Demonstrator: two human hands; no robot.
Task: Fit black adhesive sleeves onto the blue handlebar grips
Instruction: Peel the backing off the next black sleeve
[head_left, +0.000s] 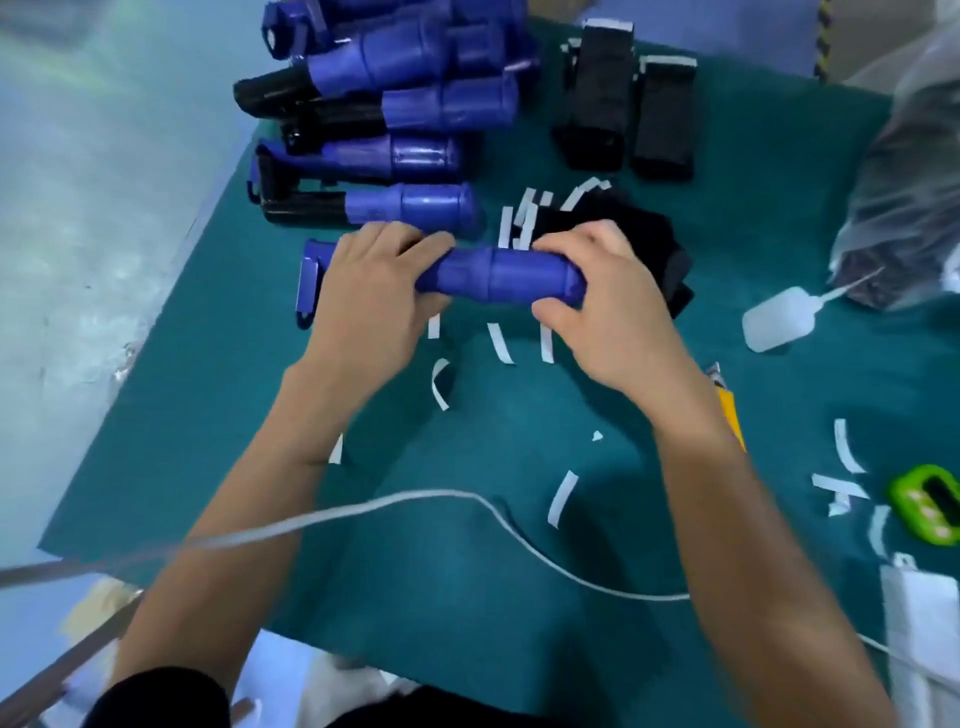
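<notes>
While both hands, left (371, 291) and right (605, 296), grip the blue grip (501, 278) above the bench (467, 571), I risk a crooked sleeve.

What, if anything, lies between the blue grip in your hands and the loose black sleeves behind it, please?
Nothing bulky: left hand and right hand hold the blue grip, black sleeves lie just behind it, only thin white strips between.
</notes>
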